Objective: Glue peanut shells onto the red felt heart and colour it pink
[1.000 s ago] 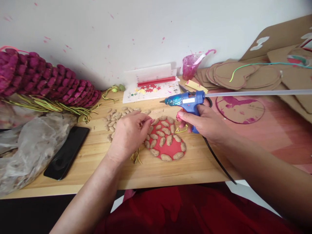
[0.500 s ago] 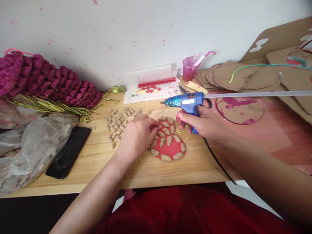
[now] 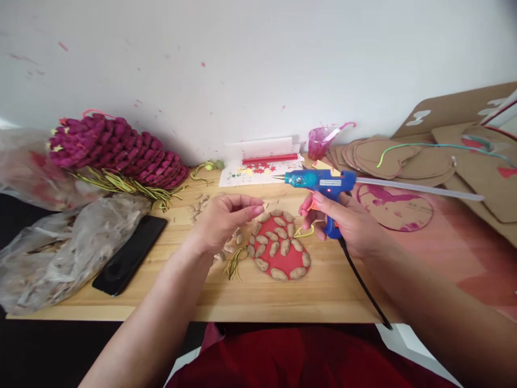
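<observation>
My right hand point(image 3: 347, 218) is wrapped around a blue glue gun point(image 3: 327, 183), its nozzle pointing left and a long clear glue stick point(image 3: 420, 188) sticking out behind. Lower and to the left lies a red gourd-shaped piece point(image 3: 278, 264) with peanuts point(image 3: 284, 247) stuck around its rim and across its middle. My left hand point(image 3: 228, 218) is raised just left of that piece, thumb and fingers pinched together; whatever they hold, if anything, I cannot make out. Loose peanuts point(image 3: 197, 206) are scattered behind and under this hand, partly hidden. A yellow-green cord tassel point(image 3: 235, 264) lies beside the red piece.
Magenta peanut-covered pieces point(image 3: 121, 145) are stacked at left, above a plastic bag point(image 3: 81, 242) and a black phone point(image 3: 129, 253). Paper with small stars point(image 3: 238, 178) and a stained cup point(image 3: 319, 141) stand by the wall. Cardboard cutouts point(image 3: 375, 156) pile up at right.
My left hand has lifted off the red piece, uncovering its left edge and the tassel. The glue gun is tilted differently, its glue stick now sloping down to the right. The camera view has shifted.
</observation>
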Demonstrator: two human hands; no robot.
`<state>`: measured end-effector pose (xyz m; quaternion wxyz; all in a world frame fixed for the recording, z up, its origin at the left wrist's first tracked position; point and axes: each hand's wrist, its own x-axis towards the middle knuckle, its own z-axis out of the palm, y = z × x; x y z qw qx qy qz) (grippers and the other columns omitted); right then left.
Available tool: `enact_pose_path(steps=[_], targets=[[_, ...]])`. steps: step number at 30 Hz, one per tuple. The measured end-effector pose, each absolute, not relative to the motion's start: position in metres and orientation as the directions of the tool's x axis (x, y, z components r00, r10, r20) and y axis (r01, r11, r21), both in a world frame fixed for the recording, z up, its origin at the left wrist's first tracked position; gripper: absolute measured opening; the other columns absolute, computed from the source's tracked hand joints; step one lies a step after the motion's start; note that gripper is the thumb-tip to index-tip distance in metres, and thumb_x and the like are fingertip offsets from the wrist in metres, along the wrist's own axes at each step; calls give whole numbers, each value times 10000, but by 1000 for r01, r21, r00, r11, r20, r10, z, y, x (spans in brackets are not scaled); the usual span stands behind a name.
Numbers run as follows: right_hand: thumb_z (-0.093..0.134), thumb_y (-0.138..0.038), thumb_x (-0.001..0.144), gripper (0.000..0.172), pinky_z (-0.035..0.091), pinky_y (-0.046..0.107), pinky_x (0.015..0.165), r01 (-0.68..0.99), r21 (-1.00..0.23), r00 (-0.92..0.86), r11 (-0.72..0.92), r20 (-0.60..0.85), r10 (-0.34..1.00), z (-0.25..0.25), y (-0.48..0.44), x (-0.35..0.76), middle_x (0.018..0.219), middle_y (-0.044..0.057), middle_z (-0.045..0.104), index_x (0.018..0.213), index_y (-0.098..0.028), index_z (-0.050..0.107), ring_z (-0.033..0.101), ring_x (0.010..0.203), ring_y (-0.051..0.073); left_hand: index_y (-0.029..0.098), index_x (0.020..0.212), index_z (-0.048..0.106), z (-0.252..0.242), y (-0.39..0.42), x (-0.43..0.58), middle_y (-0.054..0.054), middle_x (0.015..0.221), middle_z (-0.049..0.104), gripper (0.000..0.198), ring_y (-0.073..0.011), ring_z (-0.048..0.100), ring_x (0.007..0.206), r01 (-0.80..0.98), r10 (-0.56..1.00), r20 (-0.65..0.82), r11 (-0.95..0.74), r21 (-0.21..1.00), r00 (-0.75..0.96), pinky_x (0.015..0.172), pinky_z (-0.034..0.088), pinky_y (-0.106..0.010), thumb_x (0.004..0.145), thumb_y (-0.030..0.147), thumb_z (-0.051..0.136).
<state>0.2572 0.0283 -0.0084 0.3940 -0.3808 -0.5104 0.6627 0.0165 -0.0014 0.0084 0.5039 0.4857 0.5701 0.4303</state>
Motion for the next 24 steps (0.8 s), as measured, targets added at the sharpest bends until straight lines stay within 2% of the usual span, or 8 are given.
enact_pose_path(steps=[3, 8, 11, 14, 19, 24], targets=[[680, -574, 860, 386, 368, 205, 373, -245, -959, -435, -142, -22, 900, -1, 25, 260, 890, 70, 687, 866, -190, 640, 655, 612, 156, 130, 738, 722, 19, 2, 13, 8, 652, 585, 333, -59, 471, 565, -256, 965, -256, 262, 931, 55, 497, 382, -167, 591, 341, 935], [614, -607, 894, 424, 363, 224, 362, -262, -961, -473, -90, 47, 880, 3, 18, 264, 870, 96, 684, 872, -186, 656, 643, 569, 161, 113, 707, 660, 15, 8, 13, 21, 663, 516, 296, -44, 469, 590, -480, 952, -258, 306, 823, 164, 479, 361, -116, 624, 216, 924], [578, -620, 915, 448, 383, 236, 386, -172, -985, -515, -34, 61, 855, 2, 13, 265, 814, 90, 683, 844, -185, 657, 647, 566, 166, 116, 702, 636, 6, 11, 12, 20, 684, 504, 281, -44, 471, 605, -531, 951, -240, 308, 790, 196, 479, 355, -108, 660, 197, 902], [543, -579, 958, 421, 379, 234, 414, -54, -998, -546, 42, 65, 835, -1, 10, 264, 675, 55, 661, 859, -188, 663, 589, 504, 136, 117, 719, 647, -1, 11, 11, 20, 683, 503, 269, -46, 472, 605, -552, 948, -246, 317, 771, 201, 480, 358, -110, 662, 190, 899], [538, -568, 965, 386, 361, 231, 413, 29, -995, -516, 96, 67, 854, -4, 7, 263, 704, 45, 668, 893, -203, 641, 609, 527, 143, 97, 742, 689, -6, 11, 12, 8, 662, 533, 272, -45, 463, 576, -531, 947, -264, 320, 785, 181, 473, 361, -121, 631, 193, 918], [513, -551, 987, 372, 362, 247, 436, 110, -984, -487, 137, 67, 871, -5, 7, 263, 596, 22, 643, 900, -212, 640, 571, 492, 141, 93, 737, 716, -7, 10, 14, 2, 629, 549, 280, -47, 471, 562, -511, 953, -260, 302, 805, 153, 471, 373, -126, 622, 228, 933]])
